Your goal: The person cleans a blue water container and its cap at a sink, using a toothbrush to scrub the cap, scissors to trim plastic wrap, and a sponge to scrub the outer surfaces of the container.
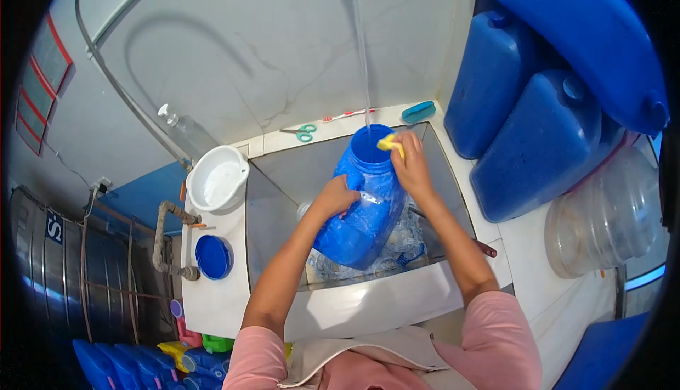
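A blue plastic container (pixel 366 209) is tilted over the sink basin (pixel 276 177), its wide open mouth towards the wall. My left hand (pixel 338 196) grips its handle. Beside the mouth, my right hand (pixel 411 164) pinches a yellow cloth or sponge (pixel 391 145). A stream of water (pixel 361 44) falls from above into the mouth. Beneath the container, whitish-blue netting or cloth (pixel 404 249) lies in the basin. Dark wet-looking tiles line the basin.
Scissors (pixel 303 133), a toothbrush (pixel 345 115) and a teal brush (pixel 418 112) rest on the back ledge. At left are a pump bottle (pixel 183 129), a white basin (pixel 218 178) and a blue lid (pixel 213 257). Large blue jerrycans (pixel 536 145) and a clear plastic jar (pixel 600 220) stand right.
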The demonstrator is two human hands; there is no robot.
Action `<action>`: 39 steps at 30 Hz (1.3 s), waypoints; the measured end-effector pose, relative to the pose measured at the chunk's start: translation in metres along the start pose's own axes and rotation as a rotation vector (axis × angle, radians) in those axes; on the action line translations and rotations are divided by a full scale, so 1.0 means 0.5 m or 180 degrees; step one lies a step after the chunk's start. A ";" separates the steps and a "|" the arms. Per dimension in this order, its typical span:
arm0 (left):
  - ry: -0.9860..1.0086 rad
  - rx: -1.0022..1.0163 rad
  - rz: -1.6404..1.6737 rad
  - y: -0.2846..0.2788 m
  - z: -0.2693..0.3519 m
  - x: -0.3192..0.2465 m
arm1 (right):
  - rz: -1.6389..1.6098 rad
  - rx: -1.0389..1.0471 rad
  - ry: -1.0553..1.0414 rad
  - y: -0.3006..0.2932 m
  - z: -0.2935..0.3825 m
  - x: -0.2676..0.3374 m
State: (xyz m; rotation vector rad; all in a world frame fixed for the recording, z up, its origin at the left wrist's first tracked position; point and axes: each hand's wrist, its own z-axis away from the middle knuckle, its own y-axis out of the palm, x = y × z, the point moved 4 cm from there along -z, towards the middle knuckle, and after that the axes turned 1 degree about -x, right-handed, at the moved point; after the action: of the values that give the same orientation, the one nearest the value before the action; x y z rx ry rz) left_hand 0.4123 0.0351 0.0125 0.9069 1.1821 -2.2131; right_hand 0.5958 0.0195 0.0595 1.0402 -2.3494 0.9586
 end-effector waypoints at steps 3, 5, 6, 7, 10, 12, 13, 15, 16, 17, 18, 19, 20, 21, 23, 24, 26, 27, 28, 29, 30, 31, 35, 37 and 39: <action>0.1234 -0.0985 -0.1201 0.007 0.036 0.028 | 0.0698 0.1521 -0.0408 0.000 -0.031 0.040; 0.1101 -0.0827 -0.1567 0.018 0.096 -0.012 | 0.1182 0.2781 -0.0179 0.003 0.001 0.020; 0.1006 -0.0771 -0.1764 0.016 0.139 -0.034 | 0.1282 0.3340 0.0074 0.004 0.023 0.023; 0.1047 -0.0733 -0.1914 0.015 0.174 -0.040 | 0.1353 0.3899 0.0326 0.010 0.051 0.027; 0.1268 -0.0473 -0.2313 0.041 0.269 -0.077 | 0.1486 0.5310 0.0278 0.031 0.202 -0.065; 0.1585 -0.0378 -0.2524 0.080 0.305 -0.086 | 0.1143 0.5764 0.0547 0.037 0.338 -0.146; 0.1658 -0.0378 -0.2620 0.088 0.327 -0.076 | 0.1080 0.5718 0.0646 0.051 0.364 -0.125; 0.1876 -0.0566 -0.2571 0.100 0.375 -0.071 | 0.0734 0.5145 0.0957 0.078 0.400 -0.069; 0.1992 -0.0653 -0.2532 0.110 0.399 -0.065 | 0.0520 0.4804 0.1050 0.087 0.403 -0.045; 0.2083 -0.0741 -0.2590 0.121 0.420 -0.054 | 0.0291 0.4387 0.1151 0.099 0.397 -0.023; 0.2179 -0.0864 -0.2657 0.129 0.441 -0.046 | 0.0071 0.3916 0.1225 0.114 0.390 0.004; 0.2303 -0.0968 -0.2718 0.136 0.457 -0.040 | -0.0060 0.3523 0.1288 0.122 0.378 0.014; 0.2331 -0.0961 -0.2610 0.139 0.472 -0.031 | -0.0146 0.3187 0.1330 0.129 0.369 0.024; 0.2374 -0.0941 -0.2509 0.137 0.489 -0.022 | -0.0160 0.2854 0.1350 0.132 0.360 0.025; 0.2457 -0.0941 -0.2502 0.121 0.528 -0.008 | -0.0128 0.2226 0.1310 0.143 0.347 0.029; 0.2510 -0.0959 -0.2544 0.117 0.549 -0.003 | -0.0040 0.1952 0.1251 0.146 0.343 0.035; 0.2557 -0.0931 -0.2573 0.107 0.556 0.006 | 0.0193 0.1379 0.1038 0.158 0.335 0.054; 0.2473 -0.0826 -0.2566 0.102 0.562 0.014 | 0.0285 0.1129 0.0878 0.174 0.338 0.076; 0.2443 -0.0752 -0.2517 0.096 0.558 0.015 | 0.0394 0.0942 0.0672 0.185 0.336 0.104; 0.2417 -0.0676 -0.2469 0.094 0.555 0.014 | 0.0477 0.0812 0.0460 0.192 0.346 0.139; 0.2323 -0.0651 -0.2524 0.099 0.554 0.012 | 0.0516 0.0768 0.0272 0.193 0.346 0.169; 0.2211 -0.0618 -0.2633 0.099 0.557 0.009 | 0.0491 0.0748 0.0109 0.193 0.336 0.195; 0.2223 -0.0567 -0.2482 0.087 0.547 -0.005 | 0.0519 0.0675 0.0315 0.179 0.270 0.125; 0.2217 -0.0703 -0.2531 0.091 0.543 0.002 | 0.0475 0.0717 0.0336 0.178 0.258 0.127; 0.2258 -0.0834 -0.2587 0.099 0.537 0.006 | 0.0468 0.0853 0.0227 0.169 0.256 0.142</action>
State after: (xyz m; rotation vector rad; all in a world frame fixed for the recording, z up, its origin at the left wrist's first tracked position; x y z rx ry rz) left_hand 0.3542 -0.2190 0.0938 1.3075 2.4646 -2.2376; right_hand 0.4759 -0.0664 -0.0229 0.9191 -2.3082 1.3728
